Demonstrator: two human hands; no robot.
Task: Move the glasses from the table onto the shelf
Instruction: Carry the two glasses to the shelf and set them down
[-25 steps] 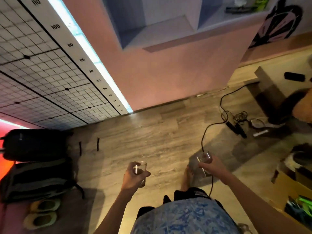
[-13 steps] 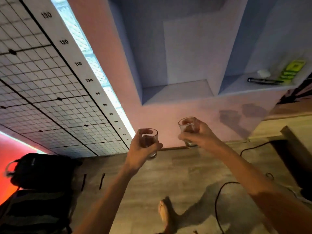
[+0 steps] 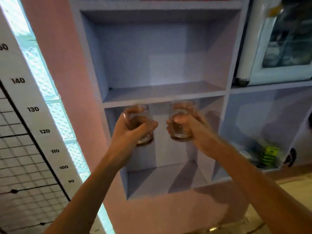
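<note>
Two short clear glasses are held up in front of a pale lilac wall shelf (image 3: 162, 100). My left hand (image 3: 130, 130) is wrapped around the left glass (image 3: 136, 112), and my right hand (image 3: 190, 127) grips the right glass (image 3: 182, 107). Both glasses are upright and side by side, just below the front edge of the middle shelf board, in front of the lower compartment. The fingers hide most of each glass. The compartment above the board holds nothing.
A pink wall (image 3: 67, 81) frames the shelf on the left, beside a glass-block strip and a height scale (image 3: 33, 108). A white-framed glass-fronted cabinet (image 3: 283, 48) stands at the upper right. A green packet (image 3: 268, 154) lies in the right lower compartment.
Both hands have risen with their glasses from near floor level up to the shelf. The view has tilted up from the floor to the shelf compartments.
</note>
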